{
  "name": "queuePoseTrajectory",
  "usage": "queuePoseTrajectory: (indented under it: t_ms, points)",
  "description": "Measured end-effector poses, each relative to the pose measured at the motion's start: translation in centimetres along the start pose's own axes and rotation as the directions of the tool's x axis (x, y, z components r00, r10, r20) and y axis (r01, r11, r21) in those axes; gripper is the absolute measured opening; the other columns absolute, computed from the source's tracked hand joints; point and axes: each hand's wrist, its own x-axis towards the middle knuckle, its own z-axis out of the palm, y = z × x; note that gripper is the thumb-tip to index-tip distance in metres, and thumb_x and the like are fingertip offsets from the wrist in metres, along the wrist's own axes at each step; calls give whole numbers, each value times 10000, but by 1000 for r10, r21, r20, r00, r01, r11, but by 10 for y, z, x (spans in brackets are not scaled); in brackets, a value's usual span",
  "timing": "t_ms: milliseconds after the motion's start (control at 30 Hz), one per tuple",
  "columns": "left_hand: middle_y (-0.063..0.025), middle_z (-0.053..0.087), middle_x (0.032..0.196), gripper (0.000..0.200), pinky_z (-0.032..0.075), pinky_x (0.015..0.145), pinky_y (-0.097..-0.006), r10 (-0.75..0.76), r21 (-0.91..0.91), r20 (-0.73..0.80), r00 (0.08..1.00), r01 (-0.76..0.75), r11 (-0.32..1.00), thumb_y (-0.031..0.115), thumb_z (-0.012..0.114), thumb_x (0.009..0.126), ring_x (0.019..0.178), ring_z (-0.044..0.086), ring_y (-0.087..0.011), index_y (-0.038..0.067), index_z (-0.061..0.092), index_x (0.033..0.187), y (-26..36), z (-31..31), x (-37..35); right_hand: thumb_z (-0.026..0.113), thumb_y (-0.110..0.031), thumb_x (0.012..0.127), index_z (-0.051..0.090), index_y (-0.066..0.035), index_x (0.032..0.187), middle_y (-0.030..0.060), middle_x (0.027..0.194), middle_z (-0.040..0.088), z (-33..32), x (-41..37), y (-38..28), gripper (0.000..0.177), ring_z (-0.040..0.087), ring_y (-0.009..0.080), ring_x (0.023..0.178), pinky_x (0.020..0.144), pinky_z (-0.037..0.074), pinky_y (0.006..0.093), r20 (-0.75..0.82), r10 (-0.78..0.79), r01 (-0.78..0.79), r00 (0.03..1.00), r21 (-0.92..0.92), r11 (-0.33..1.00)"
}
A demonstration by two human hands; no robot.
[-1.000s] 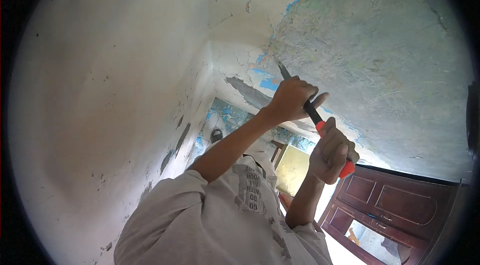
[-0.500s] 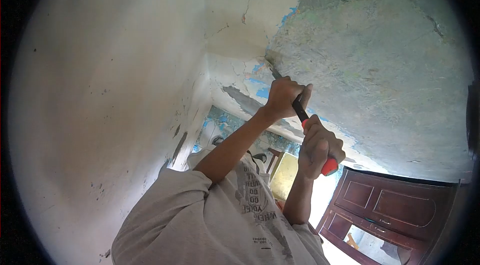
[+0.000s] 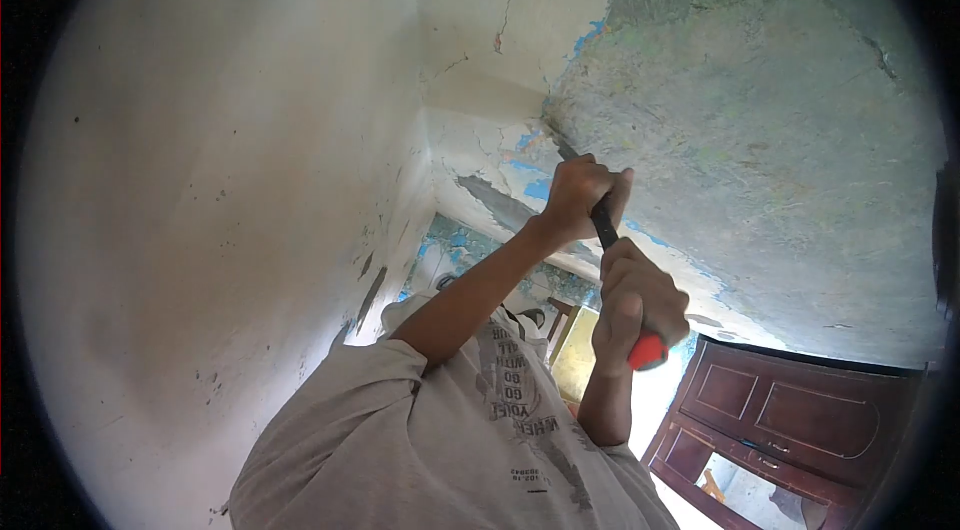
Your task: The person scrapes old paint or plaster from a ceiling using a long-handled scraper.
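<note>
Cracked wall lies already bare across a broad patch, pale paint left toward the corner, as the left hand and right hand clamp a red-handled tool, tip at the patch's edge.

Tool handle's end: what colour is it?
The handle's end is red, showing best in the head view.

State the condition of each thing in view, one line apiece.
Red-handled tool: slanted, tip at the ragged paint edge.
Left hand: closed round the dark shaft.
Right hand: closed round the red handle.
Wall ahead: paint partly gone, cracked.
Side wall: chipped and spotted.
Cabinet: panelled doors closed.
Shirt: creased.
</note>
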Motion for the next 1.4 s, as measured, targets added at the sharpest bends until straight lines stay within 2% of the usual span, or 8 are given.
queuePoseTrajectory:
  t_ms: [500,600,667,767,967,1100,1267,1400]
  points:
    - [-116,435,497,454,344,479,-418,0,-30,-4,1000,0,1000,32,686,909,441,418,-295,66,443,527,-5,-6,-3,515,-15,908,354,-22,539,50,481,394,8,5,-3,403,382,176,426,469,368,337,37,-19,20,999,-23,1000]
    - [-126,451,488,468,355,482,-424,-7,5,8,1000,7,1000,45,690,906,435,429,-306,69,451,505,-21,0,-15,520,-11,900,352,-14,536,58,487,400,-2,-12,10,401,383,178,429,464,364,343,36,98,-95,995,-71,993]
    - [-140,471,463,489,375,489,-440,-51,70,21,998,50,996,55,691,893,429,456,-335,71,465,460,-42,4,-31,520,1,893,353,-14,533,59,489,402,-2,-16,24,397,383,183,425,459,367,344,39,50,-49,998,-41,998]
    - [-139,477,471,487,378,493,-439,-51,-31,24,998,52,998,48,687,898,431,454,-340,69,465,465,-8,-7,-6,508,73,834,379,0,552,70,515,429,1,-6,9,319,425,217,437,469,412,354,74,-13,13,997,1,1000]
    - [-122,446,465,479,383,515,-425,-44,8,47,998,44,999,54,673,914,427,441,-334,73,456,488,-31,0,-24,499,18,871,351,-14,512,58,472,384,-2,-15,27,389,380,188,403,447,374,342,39,-59,57,998,33,998]
    - [-124,456,460,476,396,508,-420,8,-62,41,999,-5,998,30,671,906,424,455,-330,73,459,482,1,-9,0,501,19,859,383,1,531,72,487,413,0,-15,26,349,424,205,413,448,408,338,66,-118,115,991,42,992]
    - [-100,447,496,444,377,500,-397,17,-20,39,999,-16,1000,28,671,915,430,440,-308,68,460,527,-37,-1,-30,496,-7,878,427,33,553,95,525,465,-8,-26,34,334,479,231,439,475,473,330,87,-10,15,996,-52,999]
    - [-112,475,483,453,397,508,-420,26,-40,37,999,-25,999,18,698,876,427,470,-322,90,474,489,-13,-5,-9,457,25,872,413,12,550,80,509,431,6,-7,11,326,441,216,430,459,448,346,82,-69,71,994,-23,997]
